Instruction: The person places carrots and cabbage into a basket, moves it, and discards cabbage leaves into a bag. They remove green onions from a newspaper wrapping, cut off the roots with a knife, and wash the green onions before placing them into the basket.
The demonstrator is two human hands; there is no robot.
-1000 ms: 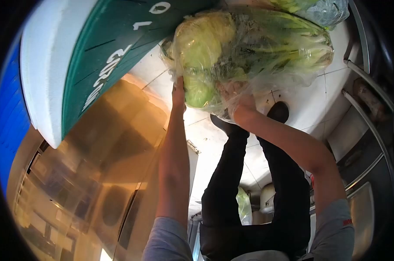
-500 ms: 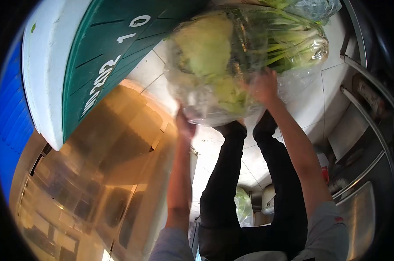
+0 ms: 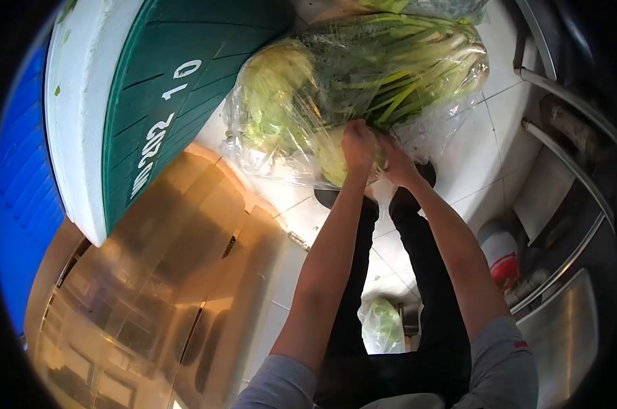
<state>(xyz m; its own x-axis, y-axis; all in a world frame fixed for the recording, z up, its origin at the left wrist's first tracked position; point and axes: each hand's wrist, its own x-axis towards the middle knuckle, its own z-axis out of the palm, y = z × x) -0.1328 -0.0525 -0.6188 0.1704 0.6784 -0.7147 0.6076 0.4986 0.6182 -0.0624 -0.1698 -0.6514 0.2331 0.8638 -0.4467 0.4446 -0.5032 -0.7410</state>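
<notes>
A large clear plastic bag (image 3: 254,153) with pale leafy greens (image 3: 274,88) lies on the tiled floor in front of the feet. Against it on the right is a bag of long-stemmed greens (image 3: 417,75). My left hand (image 3: 359,146) is closed on the plastic at the near edge of the large bag. Right beside it, my right hand (image 3: 394,160) has curled fingers near the same edge; what they hold is hidden.
A green container (image 3: 179,82) marked with white numbers and a blue container (image 3: 22,198) stand at the left. Below them is a brown translucent bin (image 3: 158,252). Metal rails (image 3: 574,170) run along the right. Another bag of greens (image 3: 382,324) lies between the legs.
My left hand has moved from the bag's left edge to the right, next to my right hand. My right hand has come slightly lower and left. The large bag lies lower and flatter.
</notes>
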